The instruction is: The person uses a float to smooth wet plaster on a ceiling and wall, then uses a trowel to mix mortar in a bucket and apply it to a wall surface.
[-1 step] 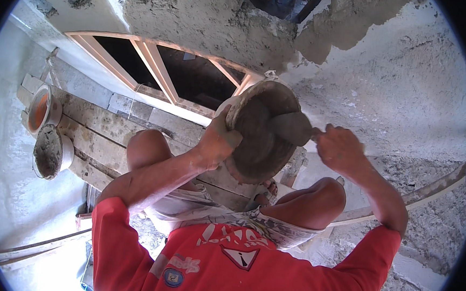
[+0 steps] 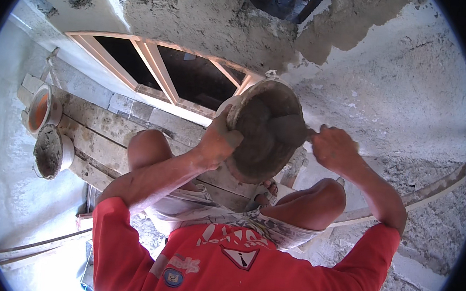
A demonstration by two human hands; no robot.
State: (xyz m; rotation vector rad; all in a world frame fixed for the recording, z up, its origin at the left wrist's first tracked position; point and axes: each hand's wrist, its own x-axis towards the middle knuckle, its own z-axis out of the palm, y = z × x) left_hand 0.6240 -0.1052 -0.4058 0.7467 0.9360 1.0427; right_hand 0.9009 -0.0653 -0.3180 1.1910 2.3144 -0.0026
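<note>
My left hand [image 2: 219, 143] grips the left rim of a mortar-coated bucket [image 2: 250, 174], thumb over the edge. The bucket is tilted so that its mouth faces me, and grey mortar coats the inside. My right hand [image 2: 336, 150] is closed round the handle of a trowel [image 2: 289, 130]. The trowel's rounded grey blade reaches in over the bucket's right side; whether it touches the mortar inside I cannot tell. Most of the handle is hidden in my fist.
I squat on a plank platform [image 2: 90, 135]. Left on it stand a bucket with orange inside [image 2: 57, 112] and a mortar-filled bucket [image 2: 66, 153]. Ahead is a wooden window frame [image 2: 154, 70] in a partly plastered wall [image 2: 215, 20]. A curved strip [image 2: 435, 188] runs along the right.
The trowel and my right hand have shifted slightly left, bringing the blade further into the bucket. My left hand and the bucket have barely moved.
</note>
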